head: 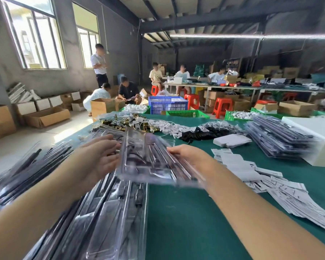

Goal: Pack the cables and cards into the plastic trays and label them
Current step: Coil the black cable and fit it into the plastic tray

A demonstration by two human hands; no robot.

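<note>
Both hands held one clear tray point(148, 158) above the green table point(195, 212): left hand point(101, 156) flat against one edge, right hand point(188, 156) gripping the other. Contents blurred. Looked mid-transfer; next probably needed a label point(238, 166), lying right of the tray.

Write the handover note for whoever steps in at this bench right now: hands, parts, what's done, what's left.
Left hand: fingers straight, supporting the left edge of a clear plastic tray held above the table.
Right hand: holds the tray's right edge; the grip is blurred.
Tray contents are too blurred to tell.
Empty trays lie at near left. Black cables and white cards are piled mid-table; label strips are spread at right.
Done: a stack of packed trays at far right.
Left: fill and label the held tray, then the rest.
</note>
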